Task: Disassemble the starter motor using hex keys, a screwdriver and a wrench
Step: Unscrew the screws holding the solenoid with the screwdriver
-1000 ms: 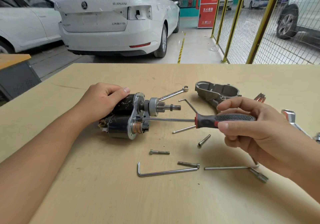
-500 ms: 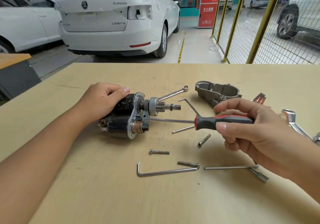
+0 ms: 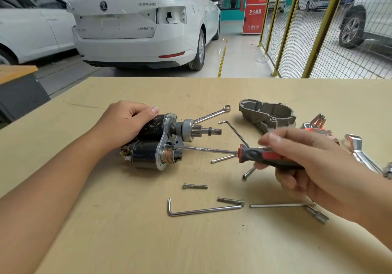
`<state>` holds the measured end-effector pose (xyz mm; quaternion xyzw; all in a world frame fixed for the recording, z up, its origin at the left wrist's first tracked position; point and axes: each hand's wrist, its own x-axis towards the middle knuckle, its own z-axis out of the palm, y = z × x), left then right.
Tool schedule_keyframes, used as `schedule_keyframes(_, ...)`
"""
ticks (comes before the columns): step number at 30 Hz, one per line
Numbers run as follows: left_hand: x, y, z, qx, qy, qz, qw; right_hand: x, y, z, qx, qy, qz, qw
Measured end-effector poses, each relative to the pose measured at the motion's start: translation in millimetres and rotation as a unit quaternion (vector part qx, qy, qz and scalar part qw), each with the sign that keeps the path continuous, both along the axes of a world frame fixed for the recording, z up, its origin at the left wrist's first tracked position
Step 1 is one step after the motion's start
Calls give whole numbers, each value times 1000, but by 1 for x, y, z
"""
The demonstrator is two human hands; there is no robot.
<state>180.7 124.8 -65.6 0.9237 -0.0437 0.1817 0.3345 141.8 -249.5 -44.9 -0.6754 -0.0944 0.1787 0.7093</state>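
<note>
Gripping the black body of the starter motor (image 3: 152, 140) from above, the left hand (image 3: 125, 123) has its fingers curled over the casing and thumb forward toward the flange, pinning the unit on its side on the table (image 3: 106, 231); the right hand (image 3: 301, 163) holds the screwdriver (image 3: 233, 154) by its red-and-black handle, fingers wrapped round it, thumb on top; the fingers are motion-blurred now, where half a second ago they were sharp, and the grip has slid nearer the shaft end of the handle, so I judge the hand is re-gripping between turns; the tip has not left its place against the silver flange (image 3: 164, 146) just above the copper-coloured solenoid end; the shaft lies nearly level, pointing left; the motor itself sits where it sat one second ago; pinion and shaft stick out to the right, bare, and the grey nose housing (image 3: 267, 115) lies apart at the far right, so the front cover is already off; three loose bolts lie on the table, one (image 3: 195, 186) near the motor; a hex key (image 3: 201, 210) lies nearer the person, a wrench (image 3: 212, 114) behind the pinion; judgement: the screw at the flange is being worked loose, with the solenoid and flange not yet separated; slip risk if the tip rides out.
</note>
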Motion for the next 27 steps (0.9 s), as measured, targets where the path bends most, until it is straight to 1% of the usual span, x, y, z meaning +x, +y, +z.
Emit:
schedule_keyframes(2, -2, -1, 0, 11, -4, 9, 1000, 1, 0, 0, -11, 8, -14, 1000)
schedule_keyframes(4, -3, -3, 0, 31, -27, 28, 999, 2, -1, 0, -2, -8, -10, 1000)
schedule_keyframes(8, -4, -12, 3, 87, -129, 48, 987, 4, -5, -3, 57, -35, -13, 998)
schedule_keyframes(11, -5, -18, 4, 83, -153, 26, 984, 4, -3, -3, 91, -18, -14, 996)
schedule_keyframes(14, -6, -18, 5, 79, -130, 12, 988, 2, 0, -1, 55, 4, -11, 998)
schedule_keyframes(16, -7, -16, 8, 100, -74, 5, 992, 3, -2, -1, 29, 4, -20, 999)
schedule_keyframes(18, -8, -16, 10, 119, -35, 1, 992, 4, -3, -1, 36, -10, -9, 999)
schedule_keyframes(21, -10, -17, 12, 120, -27, 4, 992, 4, -3, -7, 49, -40, -14, 998)
schedule_keyframes(25, -10, -17, 12, 122, -15, 8, 992, 1, 4, -11, 77, -20, -46, 996)
schedule_keyframes(27, -9, -17, 12, 123, -10, 10, 992, 1, 6, -9, 53, -14, -48, 997)
